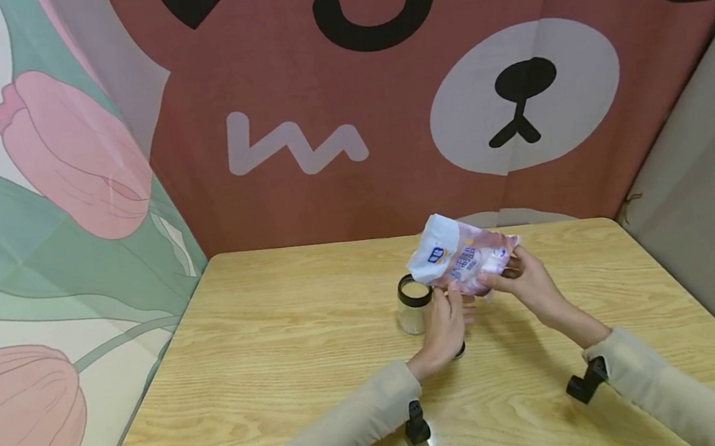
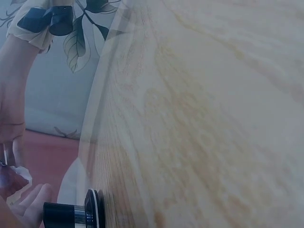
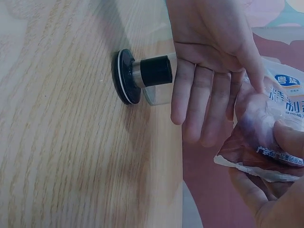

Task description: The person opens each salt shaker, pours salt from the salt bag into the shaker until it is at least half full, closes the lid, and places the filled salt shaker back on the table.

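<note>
left hand (image 1: 444, 329) straight-fingered, right hand (image 1: 536, 288) pinching tilted bag (image 1: 463, 255)

Both hands (image 2: 12, 118) are at a partly visible bag (image 2: 10, 183), near a black-knobbed lid (image 2: 78, 216) on the table (image 2: 199, 118).

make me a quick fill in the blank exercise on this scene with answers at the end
1. The bag is gripped by the person's ____ hand.
2. The glass jar has a rim coloured ____.
3. In the head view, the pink tulips are towards the picture's ____ edge.
4. The bag is not resting on the table; it is held ____ it.

Missing words: right; black; left; above
</note>
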{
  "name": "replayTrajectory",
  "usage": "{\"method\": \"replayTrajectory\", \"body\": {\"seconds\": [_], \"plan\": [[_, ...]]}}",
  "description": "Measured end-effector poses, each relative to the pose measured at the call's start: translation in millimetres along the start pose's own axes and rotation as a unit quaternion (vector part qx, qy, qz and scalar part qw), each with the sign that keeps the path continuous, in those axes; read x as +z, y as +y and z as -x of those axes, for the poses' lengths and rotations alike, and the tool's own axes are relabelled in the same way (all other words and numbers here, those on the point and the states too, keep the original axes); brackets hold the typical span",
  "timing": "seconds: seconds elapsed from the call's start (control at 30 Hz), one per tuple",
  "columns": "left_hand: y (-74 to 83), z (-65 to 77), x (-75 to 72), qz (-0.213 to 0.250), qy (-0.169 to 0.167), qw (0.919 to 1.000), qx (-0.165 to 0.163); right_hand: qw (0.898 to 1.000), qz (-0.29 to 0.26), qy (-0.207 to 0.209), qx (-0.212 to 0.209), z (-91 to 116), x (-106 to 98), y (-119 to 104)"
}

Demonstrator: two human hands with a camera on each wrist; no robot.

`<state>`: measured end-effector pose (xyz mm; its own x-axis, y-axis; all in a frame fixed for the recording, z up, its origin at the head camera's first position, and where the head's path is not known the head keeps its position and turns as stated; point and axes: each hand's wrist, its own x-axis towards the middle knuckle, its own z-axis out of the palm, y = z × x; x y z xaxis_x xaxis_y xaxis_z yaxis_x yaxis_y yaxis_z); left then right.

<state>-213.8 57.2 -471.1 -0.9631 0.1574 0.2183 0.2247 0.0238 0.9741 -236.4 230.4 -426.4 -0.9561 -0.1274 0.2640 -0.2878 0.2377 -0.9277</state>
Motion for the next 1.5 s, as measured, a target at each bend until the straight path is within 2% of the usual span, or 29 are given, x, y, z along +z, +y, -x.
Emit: {"method": "replayTrajectory", "body": {"seconds": [0.37, 0.9, 1.3, 1.5], "plan": [[1.4, 0.5, 0.9, -0.008, -0.005, 0.9999, -0.011, 0.999, 0.028, 0.002, -0.017, -2, -1, -4], [5.2, 0.0, 3.6, 0.028, -0.004, 0.9996, -0.011, 0.998, 0.062, 0.002, -0.032, -4, -4, -10], [4.1, 0.0, 3.2, 0.029, -0.014, 0.9995, -0.007, 0.997, 0.07, -0.006, -0.03, -5, -6, -11], [4.8, 0.3, 4.0, 0.035, -0.002, 0.9993, -0.012, 0.996, 0.081, -0.007, -0.045, -7, -5, -13]]}}
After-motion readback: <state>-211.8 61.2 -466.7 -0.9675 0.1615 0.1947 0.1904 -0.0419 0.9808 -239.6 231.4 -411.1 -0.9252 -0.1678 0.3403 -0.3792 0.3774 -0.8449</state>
